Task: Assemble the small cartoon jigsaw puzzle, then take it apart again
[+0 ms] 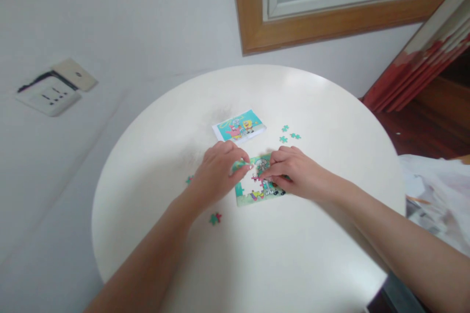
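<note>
A partly assembled jigsaw puzzle (242, 199) lies on the table with a gap in its middle left, where white shows through. My left hand (220, 168) is closed over the gap's upper left, pinching a green puzzle piece (238, 166) that looks tilted up off the table. From the right, my right hand (290, 171) rests on the puzzle with curled fingers. Its fingertips pinch at a small pink puzzle piece (255, 177) by the gap's right edge; the fingers partly hide the contact. Cartoon figures show on the assembled part.
On the round white table (157, 234), a picture card (238, 126) lies behind the puzzle. Several loose green pieces (283, 139) sit at the back right. A green and red piece (215, 218) lies front left, another piece (189, 179) beside my left wrist. A wall socket (51, 95) is left.
</note>
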Action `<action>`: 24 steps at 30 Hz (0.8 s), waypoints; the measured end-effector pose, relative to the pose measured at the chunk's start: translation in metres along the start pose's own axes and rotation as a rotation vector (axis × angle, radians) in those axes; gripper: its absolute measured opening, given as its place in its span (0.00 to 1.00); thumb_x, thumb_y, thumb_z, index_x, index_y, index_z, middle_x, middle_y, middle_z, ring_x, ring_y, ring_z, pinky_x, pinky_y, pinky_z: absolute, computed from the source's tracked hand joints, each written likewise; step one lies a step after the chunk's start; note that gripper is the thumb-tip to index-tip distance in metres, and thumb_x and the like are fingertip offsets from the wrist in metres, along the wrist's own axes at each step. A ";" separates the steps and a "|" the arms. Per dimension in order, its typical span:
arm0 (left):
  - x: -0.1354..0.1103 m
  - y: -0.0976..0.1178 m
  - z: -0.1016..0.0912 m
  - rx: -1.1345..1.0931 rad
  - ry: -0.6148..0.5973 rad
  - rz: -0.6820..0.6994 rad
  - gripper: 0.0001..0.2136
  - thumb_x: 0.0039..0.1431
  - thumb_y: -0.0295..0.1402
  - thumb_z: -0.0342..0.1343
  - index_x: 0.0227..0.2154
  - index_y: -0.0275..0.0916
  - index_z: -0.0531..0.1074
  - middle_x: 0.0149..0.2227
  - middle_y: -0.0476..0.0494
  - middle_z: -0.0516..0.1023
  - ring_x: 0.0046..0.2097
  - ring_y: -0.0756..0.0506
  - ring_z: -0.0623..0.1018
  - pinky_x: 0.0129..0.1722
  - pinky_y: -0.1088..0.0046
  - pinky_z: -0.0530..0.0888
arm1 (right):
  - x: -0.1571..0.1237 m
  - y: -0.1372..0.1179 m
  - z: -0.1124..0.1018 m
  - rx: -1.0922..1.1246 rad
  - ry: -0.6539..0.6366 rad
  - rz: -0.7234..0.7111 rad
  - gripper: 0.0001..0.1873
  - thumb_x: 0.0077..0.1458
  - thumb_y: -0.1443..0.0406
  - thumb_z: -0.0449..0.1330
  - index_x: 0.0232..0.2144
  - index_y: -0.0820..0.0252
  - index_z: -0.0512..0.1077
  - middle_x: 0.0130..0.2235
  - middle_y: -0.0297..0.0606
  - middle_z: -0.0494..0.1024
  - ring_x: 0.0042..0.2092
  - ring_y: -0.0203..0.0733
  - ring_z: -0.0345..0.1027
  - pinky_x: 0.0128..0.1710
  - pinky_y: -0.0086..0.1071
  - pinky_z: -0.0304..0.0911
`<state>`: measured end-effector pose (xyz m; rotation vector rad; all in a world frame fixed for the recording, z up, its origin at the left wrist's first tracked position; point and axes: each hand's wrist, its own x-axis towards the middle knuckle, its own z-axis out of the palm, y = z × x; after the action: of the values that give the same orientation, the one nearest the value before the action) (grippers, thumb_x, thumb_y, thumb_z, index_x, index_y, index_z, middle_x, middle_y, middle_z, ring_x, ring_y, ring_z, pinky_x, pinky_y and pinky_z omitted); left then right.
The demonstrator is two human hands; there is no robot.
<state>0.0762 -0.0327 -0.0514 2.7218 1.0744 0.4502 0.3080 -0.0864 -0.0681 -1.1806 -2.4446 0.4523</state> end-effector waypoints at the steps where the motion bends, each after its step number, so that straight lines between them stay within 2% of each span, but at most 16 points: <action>1: 0.000 -0.005 -0.005 -0.018 0.022 -0.011 0.07 0.62 0.36 0.52 0.36 0.40 0.73 0.37 0.45 0.73 0.43 0.43 0.71 0.47 0.64 0.66 | 0.000 0.002 0.000 0.007 0.008 -0.012 0.14 0.58 0.69 0.56 0.42 0.51 0.79 0.34 0.38 0.73 0.39 0.41 0.63 0.42 0.35 0.55; 3: -0.001 -0.018 -0.016 -0.046 0.079 -0.038 0.10 0.64 0.38 0.49 0.37 0.39 0.73 0.35 0.44 0.73 0.41 0.43 0.71 0.46 0.65 0.66 | 0.000 0.006 0.000 0.017 0.019 -0.032 0.15 0.58 0.69 0.56 0.43 0.52 0.79 0.34 0.39 0.72 0.39 0.41 0.64 0.42 0.35 0.56; 7: -0.011 -0.044 -0.035 -0.034 0.048 -0.030 0.12 0.64 0.38 0.49 0.40 0.38 0.74 0.35 0.43 0.75 0.40 0.43 0.72 0.44 0.65 0.66 | 0.001 0.006 0.002 0.045 0.044 -0.064 0.15 0.58 0.69 0.56 0.43 0.52 0.79 0.33 0.39 0.72 0.37 0.41 0.64 0.41 0.36 0.57; 11: -0.020 -0.059 -0.043 0.015 0.012 -0.076 0.15 0.66 0.37 0.44 0.38 0.38 0.75 0.35 0.42 0.76 0.39 0.43 0.73 0.43 0.66 0.67 | 0.000 0.001 0.005 0.061 0.055 -0.079 0.14 0.58 0.69 0.56 0.41 0.54 0.79 0.35 0.40 0.72 0.38 0.41 0.64 0.43 0.37 0.58; 17: -0.022 -0.059 -0.041 0.058 -0.103 -0.096 0.15 0.65 0.34 0.44 0.34 0.39 0.77 0.34 0.43 0.76 0.38 0.43 0.74 0.40 0.67 0.69 | 0.000 -0.002 0.003 0.098 0.073 -0.054 0.15 0.56 0.71 0.56 0.41 0.55 0.79 0.36 0.41 0.71 0.39 0.41 0.65 0.42 0.37 0.61; 20: -0.021 -0.053 -0.039 0.034 -0.120 -0.104 0.11 0.61 0.31 0.48 0.35 0.39 0.77 0.34 0.43 0.76 0.38 0.44 0.74 0.40 0.68 0.69 | -0.002 0.003 -0.002 0.169 0.150 0.023 0.16 0.57 0.71 0.54 0.43 0.57 0.79 0.35 0.40 0.70 0.37 0.40 0.66 0.39 0.35 0.63; 24: -0.021 -0.048 -0.036 0.022 -0.132 -0.126 0.09 0.56 0.30 0.53 0.37 0.38 0.77 0.35 0.42 0.75 0.39 0.42 0.74 0.40 0.67 0.70 | -0.005 0.012 -0.008 0.174 0.265 0.131 0.14 0.58 0.70 0.54 0.41 0.56 0.78 0.33 0.38 0.71 0.38 0.41 0.66 0.39 0.35 0.63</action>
<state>0.0184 -0.0103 -0.0351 2.6403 1.2119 0.2375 0.3225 -0.0819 -0.0674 -1.2442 -2.0695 0.5011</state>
